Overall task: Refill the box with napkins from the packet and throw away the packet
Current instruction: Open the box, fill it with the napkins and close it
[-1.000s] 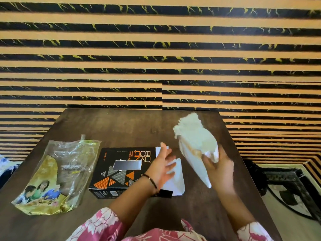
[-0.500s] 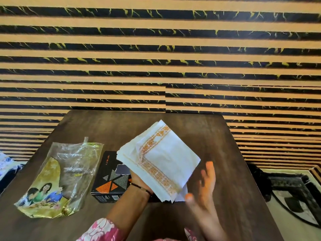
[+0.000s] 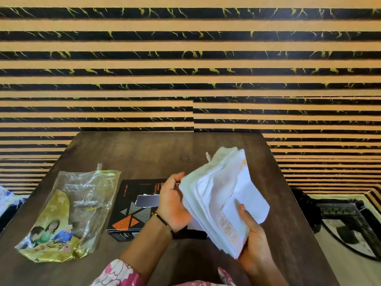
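Observation:
A thick stack of white napkins point(image 3: 218, 195) with an orange border pattern is held above the table between both hands. My left hand point(image 3: 175, 205) presses against its left face. My right hand point(image 3: 253, 238) grips its lower right edge, thumb on top. Just left of the hands lies the black napkin box point(image 3: 134, 207) with orange triangles and a slot in its top; its right end is hidden behind my left hand and the stack. The crumpled, see-through plastic packet point(image 3: 68, 211) with a printed picture lies flat at the table's left.
The dark wooden table point(image 3: 156, 153) ends at a striped black and tan wall. A patterned rug point(image 3: 350, 228) lies on the floor to the right. Some cloth point(image 3: 6, 199) shows at the far left edge.
The stack went from my right hand to my left, and now both hands hold it, tilted on edge further right over the table.

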Available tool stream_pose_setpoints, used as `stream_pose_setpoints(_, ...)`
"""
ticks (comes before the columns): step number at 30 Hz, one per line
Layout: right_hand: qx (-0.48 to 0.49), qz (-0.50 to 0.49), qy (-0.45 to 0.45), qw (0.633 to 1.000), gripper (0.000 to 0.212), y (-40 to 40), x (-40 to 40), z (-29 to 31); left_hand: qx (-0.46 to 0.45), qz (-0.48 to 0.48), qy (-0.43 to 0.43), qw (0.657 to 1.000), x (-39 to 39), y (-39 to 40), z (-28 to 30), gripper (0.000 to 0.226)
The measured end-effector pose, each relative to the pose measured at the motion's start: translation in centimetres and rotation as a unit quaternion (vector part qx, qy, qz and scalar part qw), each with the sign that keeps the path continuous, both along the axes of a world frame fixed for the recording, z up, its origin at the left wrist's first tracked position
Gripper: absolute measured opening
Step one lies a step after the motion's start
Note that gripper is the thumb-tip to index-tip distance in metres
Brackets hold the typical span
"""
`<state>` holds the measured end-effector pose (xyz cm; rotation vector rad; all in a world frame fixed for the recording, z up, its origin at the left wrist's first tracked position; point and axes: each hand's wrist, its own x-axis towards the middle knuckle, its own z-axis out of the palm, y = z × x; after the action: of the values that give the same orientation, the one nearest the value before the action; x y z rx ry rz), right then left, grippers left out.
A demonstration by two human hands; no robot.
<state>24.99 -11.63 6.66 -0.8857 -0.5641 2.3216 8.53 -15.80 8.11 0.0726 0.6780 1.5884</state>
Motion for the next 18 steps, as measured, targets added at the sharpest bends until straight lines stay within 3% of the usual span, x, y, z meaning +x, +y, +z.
stream_pose_setpoints(4,0.103,0.001,-0.097,0.990,0.046,1.6,1.6,-0.9,-0.054,-0.062,0.037,0.996,-2.1,-0.4,-0.3,0.068)
stream_pose_setpoints(8,0.180,0.040,-0.145,0.972,0.042,2.4,2.1,-0.6,-0.078,-0.114,0.097,0.986,-1.3,-1.0,-0.8,0.058)
stream_pose_setpoints(12,0.192,0.057,-0.177,0.963,0.038,2.4,1.7,-0.6,-0.083,-0.113,0.117,0.983,-0.6,-2.2,-2.2,0.060)
stream_pose_setpoints(17,0.149,0.132,-0.153,0.968,0.045,3.5,2.0,0.4,-0.080,-0.133,0.147,0.977,-0.3,-2.6,-1.7,0.030)
stream_pose_setpoints(18,0.136,0.149,-0.137,0.970,0.050,3.9,2.3,0.6,-0.075,-0.135,0.159,0.975,-0.3,-2.6,-1.7,0.033)
